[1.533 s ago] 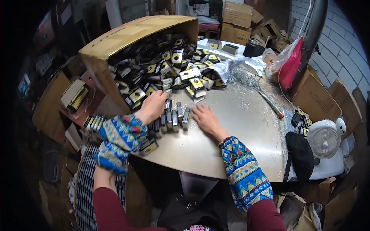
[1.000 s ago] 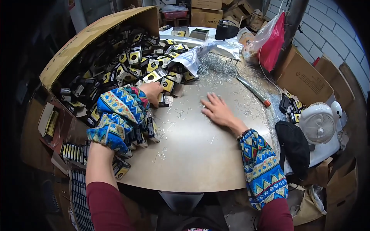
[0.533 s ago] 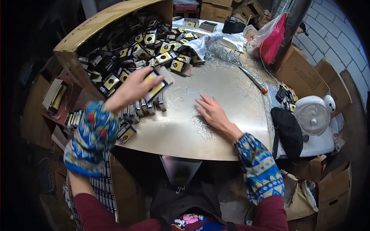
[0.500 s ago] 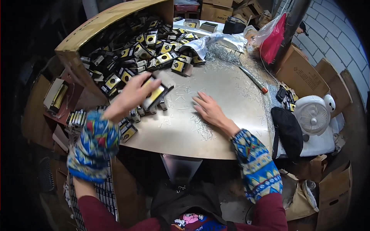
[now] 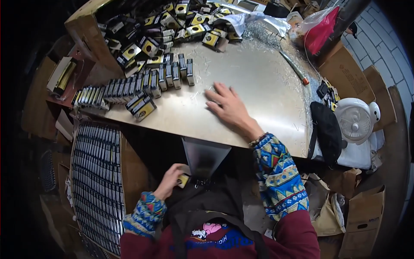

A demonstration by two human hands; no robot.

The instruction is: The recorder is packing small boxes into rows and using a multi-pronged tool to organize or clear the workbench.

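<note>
My left hand (image 5: 169,182) is low over my lap, its fingers closed round a small yellow and black box (image 5: 183,180). Right beside it a metal chute (image 5: 205,156) slopes down from the table's front edge. My right hand (image 5: 229,108) lies palm down on the metal tabletop (image 5: 263,80) with its fingers spread and nothing visible in them. To its left, a row of small black and white boxes (image 5: 146,82) stands on edge, packed side by side. Two or so more boxes (image 5: 141,108) lean together in front of that row.
A large heap of loose boxes (image 5: 172,21) fills the back left, partly inside a tipped carton (image 5: 84,36). Beneath the table's left side, a carton holds tight rows of boxes (image 5: 97,181). At right are a green tube (image 5: 294,67), a black pouch (image 5: 324,140) and a white fan (image 5: 354,121).
My left hand has carried a box from above the row down to my lap. The thin slivers beside my right hand are gone from the table's front. The view has tilted lower.
</note>
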